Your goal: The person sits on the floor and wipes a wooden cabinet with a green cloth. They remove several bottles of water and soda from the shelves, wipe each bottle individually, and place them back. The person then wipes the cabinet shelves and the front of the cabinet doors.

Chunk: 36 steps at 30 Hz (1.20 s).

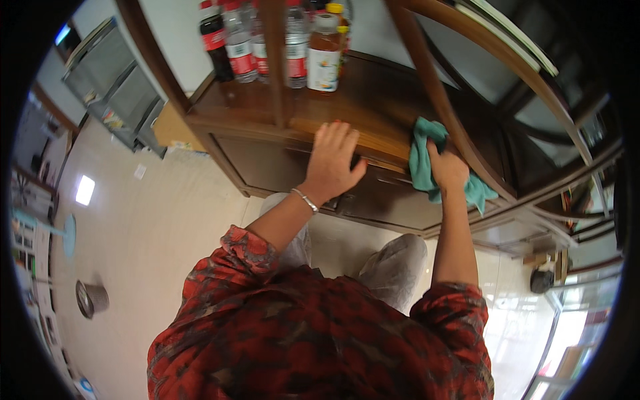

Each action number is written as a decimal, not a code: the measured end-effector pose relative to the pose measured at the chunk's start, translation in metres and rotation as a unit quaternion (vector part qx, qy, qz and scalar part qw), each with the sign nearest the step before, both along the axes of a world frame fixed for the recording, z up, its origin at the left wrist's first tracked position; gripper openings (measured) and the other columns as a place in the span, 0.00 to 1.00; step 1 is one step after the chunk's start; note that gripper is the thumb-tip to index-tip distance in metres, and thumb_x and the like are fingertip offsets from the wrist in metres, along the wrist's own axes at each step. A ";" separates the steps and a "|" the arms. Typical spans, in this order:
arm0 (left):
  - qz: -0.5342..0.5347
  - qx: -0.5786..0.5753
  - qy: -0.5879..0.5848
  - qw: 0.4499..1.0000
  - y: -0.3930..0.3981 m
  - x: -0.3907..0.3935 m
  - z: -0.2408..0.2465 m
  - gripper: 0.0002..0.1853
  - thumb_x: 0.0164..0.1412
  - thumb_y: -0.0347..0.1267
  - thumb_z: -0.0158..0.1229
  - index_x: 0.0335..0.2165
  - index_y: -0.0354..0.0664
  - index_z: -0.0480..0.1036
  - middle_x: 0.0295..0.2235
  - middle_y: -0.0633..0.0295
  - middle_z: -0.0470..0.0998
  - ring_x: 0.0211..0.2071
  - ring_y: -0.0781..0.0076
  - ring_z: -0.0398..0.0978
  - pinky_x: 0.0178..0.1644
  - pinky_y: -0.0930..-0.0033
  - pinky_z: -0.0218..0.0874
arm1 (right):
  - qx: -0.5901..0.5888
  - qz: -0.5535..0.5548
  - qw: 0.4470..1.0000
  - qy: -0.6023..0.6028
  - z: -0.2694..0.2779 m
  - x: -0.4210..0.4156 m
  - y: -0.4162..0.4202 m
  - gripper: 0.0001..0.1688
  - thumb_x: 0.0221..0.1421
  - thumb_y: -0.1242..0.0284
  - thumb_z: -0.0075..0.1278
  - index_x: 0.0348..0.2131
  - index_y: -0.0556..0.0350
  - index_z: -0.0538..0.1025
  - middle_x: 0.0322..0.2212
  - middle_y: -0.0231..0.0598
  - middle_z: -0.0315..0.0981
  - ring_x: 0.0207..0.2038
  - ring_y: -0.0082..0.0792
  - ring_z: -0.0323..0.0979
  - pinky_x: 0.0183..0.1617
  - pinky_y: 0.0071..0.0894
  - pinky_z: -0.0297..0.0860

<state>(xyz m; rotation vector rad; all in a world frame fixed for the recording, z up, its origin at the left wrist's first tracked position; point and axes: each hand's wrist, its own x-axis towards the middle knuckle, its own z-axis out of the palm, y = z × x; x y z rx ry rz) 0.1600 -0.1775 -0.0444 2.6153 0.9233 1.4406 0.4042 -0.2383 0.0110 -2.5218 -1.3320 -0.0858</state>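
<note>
My right hand (450, 170) grips a green cloth (424, 165) at the front edge of a dark wooden shelf unit (380, 112), beside a curved wooden upright (440, 95). Part of the cloth hangs down over the edge and the rest spreads to the right below my wrist. My left hand (334, 155) lies palm down on the shelf's front edge, fingers apart, with nothing in it. Behind it stands a bottle of amber drink (324, 55) with a white label. Several clear plastic bottles (241, 50) and a dark cola bottle (215, 45) stand to its left.
A thin wooden post (276, 65) rises in front of the bottles. Drawers or doors (385, 192) lie below the shelf edge. To the left are a cardboard box (177, 127), a grey rack (115, 85) and a waste basket (92, 298) on the tiled floor (165, 235).
</note>
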 end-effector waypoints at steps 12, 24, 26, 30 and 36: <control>0.070 -0.149 -0.168 0.972 -0.031 -0.062 -0.027 0.23 0.47 0.25 0.60 0.44 0.36 0.67 0.52 0.48 0.65 0.51 0.51 0.66 0.54 0.62 0.61 | 0.159 0.342 0.917 -0.130 -0.025 -0.113 0.029 0.38 0.39 0.66 0.64 0.50 0.54 0.68 0.47 0.45 0.66 0.50 0.48 0.63 0.52 0.45 0.61; 0.058 -0.408 -0.371 0.833 -0.020 -0.104 -0.037 0.18 0.51 0.24 0.58 0.43 0.34 0.67 0.41 0.53 0.73 0.38 0.65 0.75 0.42 0.67 0.67 | 0.178 0.470 0.858 -0.104 -0.023 -0.189 0.067 0.36 0.36 0.82 0.60 0.49 0.57 0.69 0.47 0.51 0.65 0.50 0.56 0.63 0.53 0.50 0.62; 0.035 -0.423 -0.363 0.829 -0.023 -0.105 -0.043 0.19 0.54 0.24 0.57 0.45 0.35 0.66 0.39 0.54 0.74 0.36 0.72 0.75 0.41 0.71 0.67 | 0.170 0.488 0.847 -0.127 -0.016 -0.185 0.060 0.35 0.35 0.83 0.59 0.48 0.56 0.70 0.47 0.51 0.66 0.50 0.56 0.63 0.53 0.49 0.62; -0.012 -0.498 -0.352 0.792 -0.033 -0.108 -0.045 0.20 0.55 0.25 0.57 0.47 0.36 0.65 0.43 0.55 0.73 0.38 0.70 0.74 0.41 0.71 0.66 | 0.138 0.517 0.832 -0.145 -0.013 -0.174 0.035 0.34 0.33 0.85 0.57 0.46 0.54 0.72 0.46 0.49 0.67 0.49 0.54 0.64 0.53 0.47 0.63; -0.251 -0.579 -0.534 0.563 -0.064 -0.117 -0.001 0.27 0.63 0.50 0.46 0.54 0.46 0.61 0.51 0.60 0.68 0.51 0.69 0.67 0.54 0.59 0.60 | 0.241 0.505 0.813 0.161 0.001 -0.236 0.006 0.30 0.36 0.82 0.54 0.46 0.57 0.73 0.46 0.50 0.69 0.51 0.49 0.67 0.56 0.39 0.63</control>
